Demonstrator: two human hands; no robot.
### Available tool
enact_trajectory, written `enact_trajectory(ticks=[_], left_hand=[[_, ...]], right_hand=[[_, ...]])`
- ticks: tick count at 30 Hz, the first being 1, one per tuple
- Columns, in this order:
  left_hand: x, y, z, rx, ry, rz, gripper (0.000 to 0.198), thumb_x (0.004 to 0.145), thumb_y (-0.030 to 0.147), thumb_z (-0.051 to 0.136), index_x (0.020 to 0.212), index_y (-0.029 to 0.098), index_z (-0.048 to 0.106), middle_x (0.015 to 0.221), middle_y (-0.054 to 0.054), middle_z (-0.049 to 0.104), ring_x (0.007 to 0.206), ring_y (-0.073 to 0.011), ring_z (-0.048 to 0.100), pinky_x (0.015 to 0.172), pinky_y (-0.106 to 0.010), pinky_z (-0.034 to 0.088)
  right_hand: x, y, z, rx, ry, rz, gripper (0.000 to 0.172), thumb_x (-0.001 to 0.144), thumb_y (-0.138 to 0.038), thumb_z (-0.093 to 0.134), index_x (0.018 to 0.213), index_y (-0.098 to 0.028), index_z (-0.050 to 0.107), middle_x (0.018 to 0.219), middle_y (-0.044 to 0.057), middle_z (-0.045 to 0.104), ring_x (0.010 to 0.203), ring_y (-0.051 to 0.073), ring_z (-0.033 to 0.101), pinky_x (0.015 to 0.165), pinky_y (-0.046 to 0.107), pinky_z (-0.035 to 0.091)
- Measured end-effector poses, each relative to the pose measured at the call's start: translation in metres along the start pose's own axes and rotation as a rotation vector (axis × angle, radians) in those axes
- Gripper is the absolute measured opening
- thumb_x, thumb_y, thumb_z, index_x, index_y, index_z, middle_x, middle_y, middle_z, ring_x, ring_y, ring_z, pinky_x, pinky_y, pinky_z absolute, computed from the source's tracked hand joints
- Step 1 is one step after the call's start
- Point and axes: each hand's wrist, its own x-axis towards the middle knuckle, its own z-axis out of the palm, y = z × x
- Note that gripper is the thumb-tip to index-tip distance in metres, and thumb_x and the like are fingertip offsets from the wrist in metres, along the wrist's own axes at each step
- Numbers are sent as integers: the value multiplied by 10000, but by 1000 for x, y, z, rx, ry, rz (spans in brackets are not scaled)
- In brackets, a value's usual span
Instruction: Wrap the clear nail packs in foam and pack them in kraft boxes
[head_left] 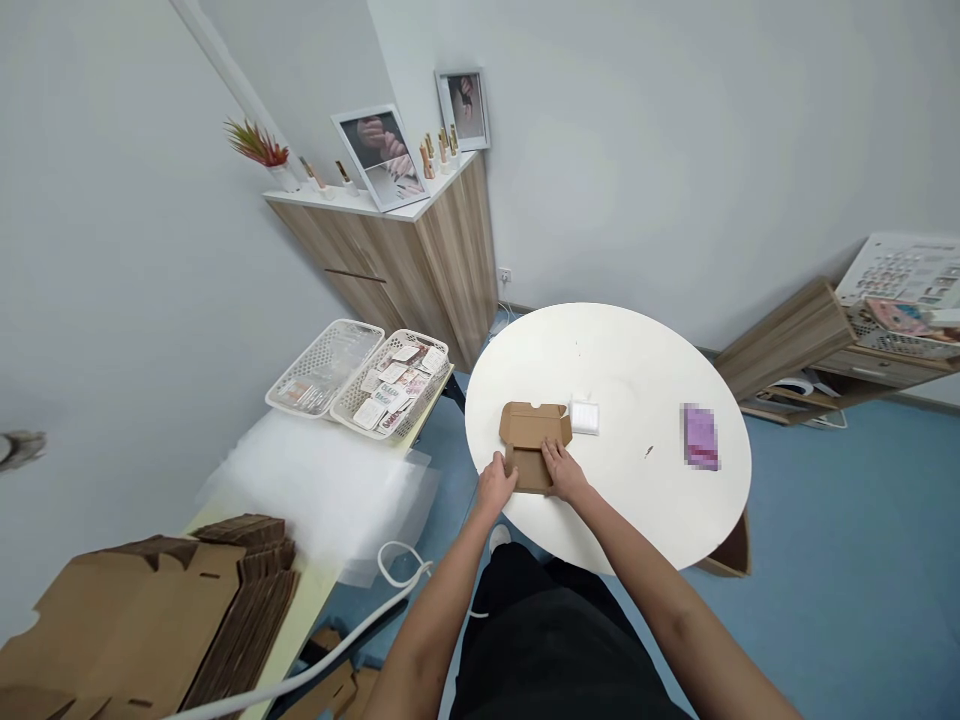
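Note:
A small brown cardboard box (535, 427) lies near the left side of the white round table, its lid flap standing away from me and its shallow inside showing. My left hand (495, 486) grips the box's left side wall, with the thumb at the inner edge. On the opposite side, my right hand (565, 471) holds the right wall, fingers reaching over its edge. A small white packet (584, 416) lies just beyond the box on its right. Some fingertips are hidden behind the cardboard.
On the white table (615, 345) a purple item (700, 436), pixelated, lies at the right. To my left, a side table carries flat cardboard boxes (135, 620), translucent sheets (322, 480) and a white basket (394, 385) of small packets. A white cable (337, 650) crosses in front of it.

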Motion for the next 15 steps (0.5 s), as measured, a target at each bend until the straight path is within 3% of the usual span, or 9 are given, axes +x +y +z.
enact_trajectory(ticks=[5, 10, 15], left_hand=[[2, 16, -2, 152, -29, 35, 287, 916, 375, 478, 1124, 176, 470, 1010, -117, 673, 941, -268, 659, 760, -341, 456], [9, 21, -5, 299, -77, 40, 278, 903, 243, 481, 1174, 182, 470, 1132, -123, 631, 966, -259, 656, 770, -336, 463], [14, 20, -5, 325, -97, 55, 315, 880, 100, 442, 1187, 163, 477, 1117, -135, 622, 953, -267, 660, 753, -347, 466]], right_hand=[[-1, -2, -1, -1, 13, 1, 1251, 549, -273, 865, 1540, -112, 120, 1596, 170, 164, 1467, 361, 116, 1161, 422, 242], [-4, -6, -6, -31, 18, -4, 1223, 558, -273, 871, 1535, -112, 153, 1589, 179, 188, 1457, 364, 156, 1149, 423, 259], [-5, -9, -10, -39, 0, 14, 1236, 546, -268, 885, 1533, -99, 160, 1591, 176, 179, 1458, 360, 154, 1149, 417, 264]])
